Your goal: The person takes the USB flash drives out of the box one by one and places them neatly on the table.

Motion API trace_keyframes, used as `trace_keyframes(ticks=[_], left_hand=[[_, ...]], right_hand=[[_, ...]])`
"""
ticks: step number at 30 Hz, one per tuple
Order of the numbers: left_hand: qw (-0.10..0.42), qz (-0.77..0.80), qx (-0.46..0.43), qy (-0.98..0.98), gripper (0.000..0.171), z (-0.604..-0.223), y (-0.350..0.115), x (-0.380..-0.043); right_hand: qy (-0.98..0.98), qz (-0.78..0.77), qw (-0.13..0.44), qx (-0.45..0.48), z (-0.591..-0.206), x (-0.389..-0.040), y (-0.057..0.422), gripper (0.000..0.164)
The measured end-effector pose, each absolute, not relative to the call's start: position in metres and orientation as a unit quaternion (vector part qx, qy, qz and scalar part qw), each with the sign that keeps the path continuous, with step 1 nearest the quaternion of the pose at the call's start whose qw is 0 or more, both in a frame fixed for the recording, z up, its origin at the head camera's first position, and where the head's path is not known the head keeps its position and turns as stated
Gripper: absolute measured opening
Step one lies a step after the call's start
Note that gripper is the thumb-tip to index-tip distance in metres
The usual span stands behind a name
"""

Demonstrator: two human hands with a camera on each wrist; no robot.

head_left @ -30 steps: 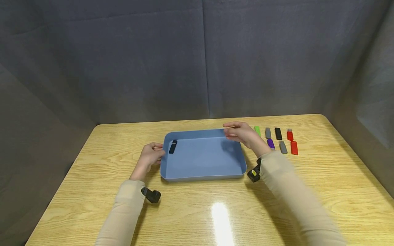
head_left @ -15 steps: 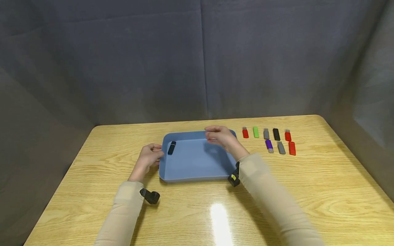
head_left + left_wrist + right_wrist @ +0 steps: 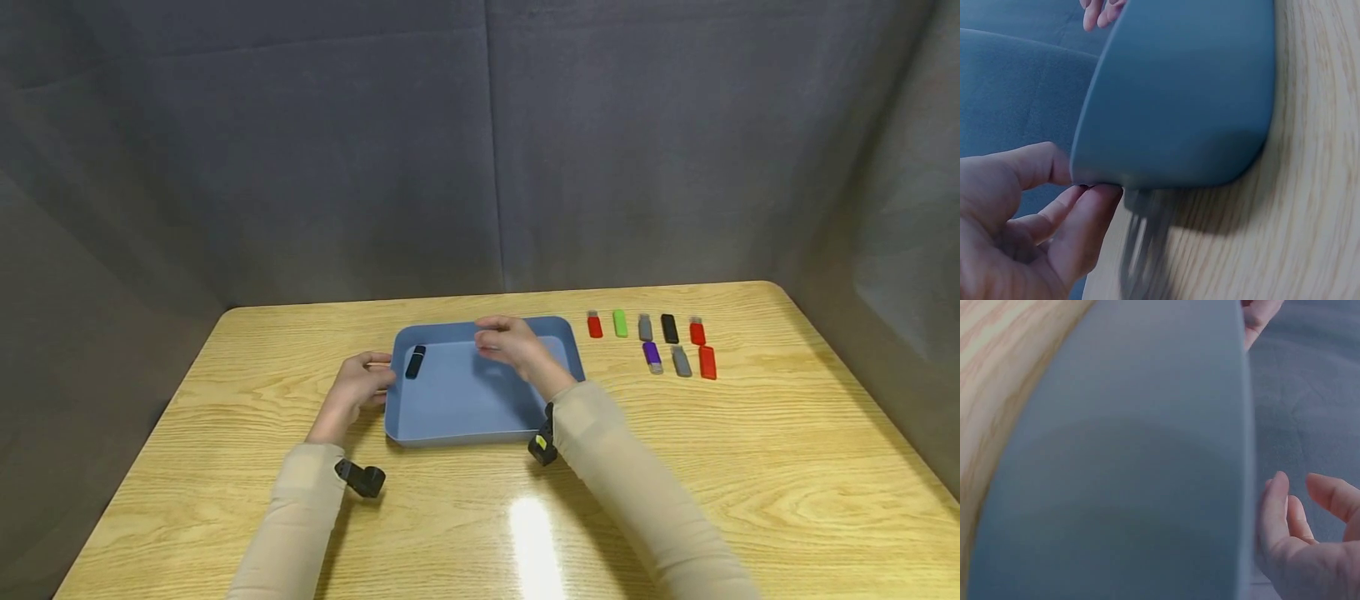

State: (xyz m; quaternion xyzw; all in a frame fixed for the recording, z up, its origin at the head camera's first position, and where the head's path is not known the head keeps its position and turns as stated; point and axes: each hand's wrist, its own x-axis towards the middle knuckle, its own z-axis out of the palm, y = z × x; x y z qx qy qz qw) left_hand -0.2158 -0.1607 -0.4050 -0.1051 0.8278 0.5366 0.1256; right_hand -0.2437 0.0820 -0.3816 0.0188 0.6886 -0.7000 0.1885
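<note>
A shallow blue tray (image 3: 465, 392) lies on the wooden table. Inside it at the left is a black USB stick (image 3: 416, 362). My left hand (image 3: 358, 385) pinches the tray's left wall at the rim, and the left wrist view shows its fingertips (image 3: 1100, 195) on the edge. My right hand (image 3: 510, 343) hovers over the tray near its back wall. Its thumb and fingers are loosely bent and apart in the right wrist view, with nothing visible between the fingertips (image 3: 1279, 487).
Right of the tray, USB sticks lie in two rows. Among them are a red stick (image 3: 595, 325), a green stick (image 3: 620, 323), a purple stick (image 3: 652, 357) and a black stick (image 3: 670, 328). A dark curtain (image 3: 360, 183) hangs behind the table (image 3: 787, 450).
My right hand has moved left, from the tray's back right corner to over its middle, uncovering the red stick. The left hand has stayed on the tray's left wall.
</note>
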Motion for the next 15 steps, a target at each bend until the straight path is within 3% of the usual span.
trace_keyframes(ticks=[15], left_hand=[[0.133, 0.535, -0.112, 0.827, 0.053, -0.405, -0.162, -0.218]], right_hand=[[0.683, -0.705, 0.192, 0.027, -0.393, -0.244, 0.060, 0.044]])
